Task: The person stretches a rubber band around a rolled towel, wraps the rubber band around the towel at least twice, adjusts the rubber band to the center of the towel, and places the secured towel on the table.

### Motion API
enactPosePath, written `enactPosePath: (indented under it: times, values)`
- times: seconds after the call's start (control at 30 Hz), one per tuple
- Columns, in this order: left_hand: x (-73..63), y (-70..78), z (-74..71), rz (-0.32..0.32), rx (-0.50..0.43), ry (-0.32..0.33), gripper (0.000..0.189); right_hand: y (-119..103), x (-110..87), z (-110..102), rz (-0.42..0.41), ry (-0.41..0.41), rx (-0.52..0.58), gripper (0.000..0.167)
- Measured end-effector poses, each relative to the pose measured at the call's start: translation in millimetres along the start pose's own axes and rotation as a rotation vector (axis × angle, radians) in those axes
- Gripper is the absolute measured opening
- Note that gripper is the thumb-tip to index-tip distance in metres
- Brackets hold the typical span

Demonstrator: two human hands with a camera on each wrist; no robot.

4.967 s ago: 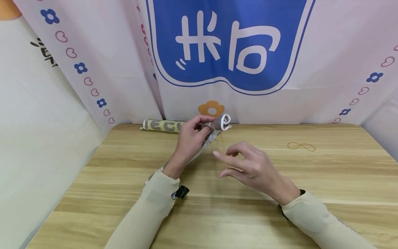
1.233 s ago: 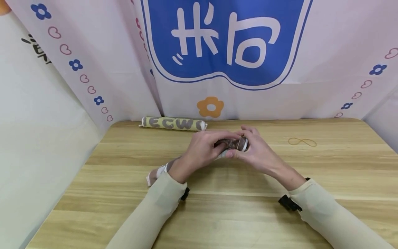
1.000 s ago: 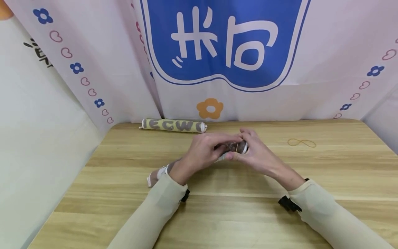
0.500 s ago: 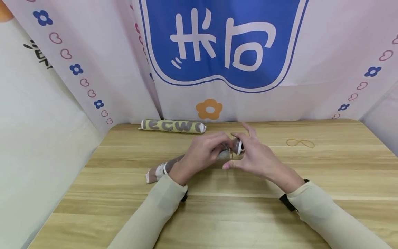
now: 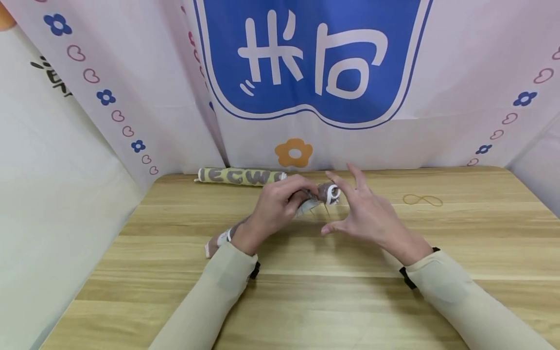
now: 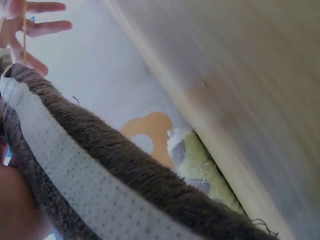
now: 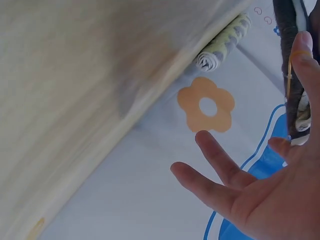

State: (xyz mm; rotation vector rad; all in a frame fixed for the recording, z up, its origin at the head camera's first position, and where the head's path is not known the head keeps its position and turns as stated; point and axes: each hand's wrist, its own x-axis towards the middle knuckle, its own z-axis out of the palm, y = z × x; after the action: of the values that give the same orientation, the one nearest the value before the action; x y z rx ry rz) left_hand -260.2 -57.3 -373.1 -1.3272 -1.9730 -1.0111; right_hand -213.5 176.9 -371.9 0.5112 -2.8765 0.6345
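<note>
My left hand (image 5: 277,201) grips a rolled grey-brown towel (image 5: 325,193) near its right end, where a white-edged spiral shows. The roll's other end comes out beside the left wrist, low over the table. A thin yellow rubber band (image 5: 326,210) hangs at the gripped end in the head view. My right hand (image 5: 369,214) is just right of that end, fingers spread and thumb apart. In the right wrist view the band (image 7: 289,75) runs along the roll up to the thumb. The left palm hides the middle of the roll.
A yellow-green rolled towel (image 5: 238,176) with grey letters lies at the back edge of the wooden table (image 5: 306,301). Another rubber band (image 5: 422,200), twisted into a figure eight, lies at the back right. A printed cloth (image 5: 459,97) hangs behind the table.
Earlier the right hand closed around the roll's end with the band; now its fingers have spread and drawn off to the right. The left hand has lifted that end slightly.
</note>
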Motion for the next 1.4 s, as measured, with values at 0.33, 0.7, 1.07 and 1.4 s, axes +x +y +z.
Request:
enactPosePath:
  times: [0.33,0.7,1.07,1.4]
  values:
    - [2.7,-1.5,1.0,-0.051,-0.16,0.111,0.019,10,4.2,2,-0.033,0.023,-0.03,0.113]
    - [0.2,-0.2,6.1,-0.223,-0.211,0.204,0.021,3,0.1,8,-0.043,-0.024,0.114,0.057]
    - [1.6,4.5,6.7,-0.351,-0.256,0.202,0.019,-2,-1.8,10,-0.012,-0.046,0.226,0.035]
    - [3.4,9.4,3.2,-0.475,-0.339,0.199,0.014,-5,-4.1,10,0.03,-0.081,0.253,0.053]
